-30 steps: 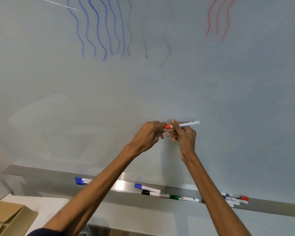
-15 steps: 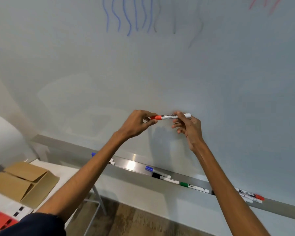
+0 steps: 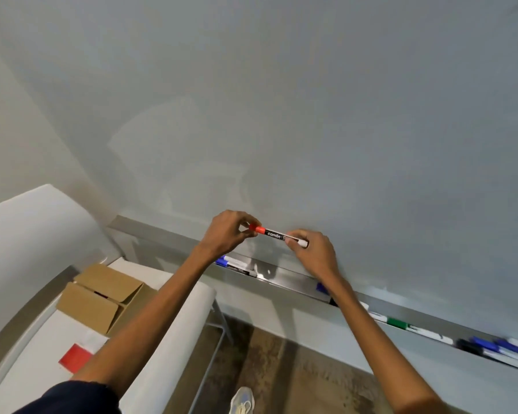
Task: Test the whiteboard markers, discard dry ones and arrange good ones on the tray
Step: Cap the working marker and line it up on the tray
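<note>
A capped red whiteboard marker (image 3: 274, 235) lies level in front of the whiteboard (image 3: 281, 115). My left hand (image 3: 226, 234) pinches its red cap end, and my right hand (image 3: 314, 253) pinches its white tail end. Below them runs the metal marker tray (image 3: 284, 282). On the tray lie a blue marker (image 3: 234, 263) at the left, a green one (image 3: 401, 324) further right, and several blue and black ones (image 3: 491, 348) at the far right. My right forearm hides part of the tray.
An open cardboard box (image 3: 102, 297) sits on a white table (image 3: 36, 372) at the lower left, beside a red item (image 3: 75, 357). A white chair back (image 3: 27, 234) stands at the left. A shoe (image 3: 242, 398) shows on the wood floor below.
Both hands came down with the red marker from mid-board to just above the tray. The view tilted down and left, so the scribbles left the frame and the box and table came in.
</note>
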Tool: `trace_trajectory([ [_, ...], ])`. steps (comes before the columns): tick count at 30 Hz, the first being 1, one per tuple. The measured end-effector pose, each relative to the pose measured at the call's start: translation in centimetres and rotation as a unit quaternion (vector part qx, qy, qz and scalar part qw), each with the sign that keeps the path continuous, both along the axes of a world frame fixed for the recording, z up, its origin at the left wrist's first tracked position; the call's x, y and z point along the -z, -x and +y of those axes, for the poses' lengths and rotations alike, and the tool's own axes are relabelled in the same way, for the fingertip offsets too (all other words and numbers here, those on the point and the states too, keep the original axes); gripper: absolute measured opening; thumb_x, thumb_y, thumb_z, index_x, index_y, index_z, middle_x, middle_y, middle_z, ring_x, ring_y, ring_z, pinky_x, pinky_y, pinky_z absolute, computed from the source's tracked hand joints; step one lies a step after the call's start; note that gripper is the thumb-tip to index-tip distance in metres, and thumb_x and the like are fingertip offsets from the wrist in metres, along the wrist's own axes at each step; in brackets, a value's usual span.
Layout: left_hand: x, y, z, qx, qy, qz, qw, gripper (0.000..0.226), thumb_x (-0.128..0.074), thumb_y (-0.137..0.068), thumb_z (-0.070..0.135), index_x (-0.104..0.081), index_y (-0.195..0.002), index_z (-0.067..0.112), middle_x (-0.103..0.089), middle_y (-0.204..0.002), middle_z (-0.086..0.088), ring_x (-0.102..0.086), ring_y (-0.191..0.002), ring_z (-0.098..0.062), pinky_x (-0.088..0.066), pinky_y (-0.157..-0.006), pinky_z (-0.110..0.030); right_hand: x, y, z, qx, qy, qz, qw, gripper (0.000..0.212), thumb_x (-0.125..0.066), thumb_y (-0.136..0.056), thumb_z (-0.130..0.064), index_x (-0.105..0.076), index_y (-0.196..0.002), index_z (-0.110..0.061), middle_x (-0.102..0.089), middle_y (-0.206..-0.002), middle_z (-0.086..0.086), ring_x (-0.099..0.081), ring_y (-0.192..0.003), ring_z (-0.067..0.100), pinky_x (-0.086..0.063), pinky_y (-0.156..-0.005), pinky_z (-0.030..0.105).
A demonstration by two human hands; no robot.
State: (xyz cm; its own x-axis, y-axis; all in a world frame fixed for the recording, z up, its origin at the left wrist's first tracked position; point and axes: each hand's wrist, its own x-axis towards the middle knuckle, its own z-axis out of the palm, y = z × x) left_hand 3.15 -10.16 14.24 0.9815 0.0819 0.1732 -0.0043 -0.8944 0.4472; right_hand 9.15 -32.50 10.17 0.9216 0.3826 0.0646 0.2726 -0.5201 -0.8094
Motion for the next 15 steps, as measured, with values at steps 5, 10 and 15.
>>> trace_trajectory([
  [5,4.6,-1.0,5.5,-0.039,0.008,0.015,0.999,0.017,-0.078,-0.081,0.028,-0.075,-0.098,0.026,-0.073,-0.1,0.009,-0.067,-0.089,-0.008,-0.051,-0.075,-0.028,4.2,0.9,6.3,0.033,0.044,-0.029,0.998,0.015,-0.07,-0.088,-0.034,-0.068,-0.102,-0.029,-0.073,-0.098,-0.011,-0.067,-0.088,0.017,-0.046,-0.07,0.026],
  [10,10.2,-1.4,9.4,-0.047,0.02,0.05,0.997,0.016,-0.076,-0.083,0.025,-0.076,-0.099,0.023,-0.072,-0.098,0.004,-0.067,-0.081,-0.01,-0.055,-0.074,-0.03,8.7,1.7,10.6,0.069,0.042,-0.048,0.996,0.015,-0.073,-0.087,-0.024,-0.07,-0.102,-0.023,-0.074,-0.098,-0.005,-0.067,-0.086,0.018,-0.046,-0.067,0.026],
  [15,13.8,-1.1,11.2,-0.051,0.015,0.055,0.997,0.015,-0.071,-0.087,0.011,-0.076,-0.099,0.016,-0.071,-0.096,-0.004,-0.067,-0.082,-0.02,-0.049,-0.071,-0.024,12.9,1.7,13.6,0.071,0.08,-0.076,0.991,0.019,-0.071,-0.088,-0.016,-0.071,-0.107,-0.019,-0.071,-0.105,0.0,-0.064,-0.095,0.02,-0.049,-0.08,0.031],
])
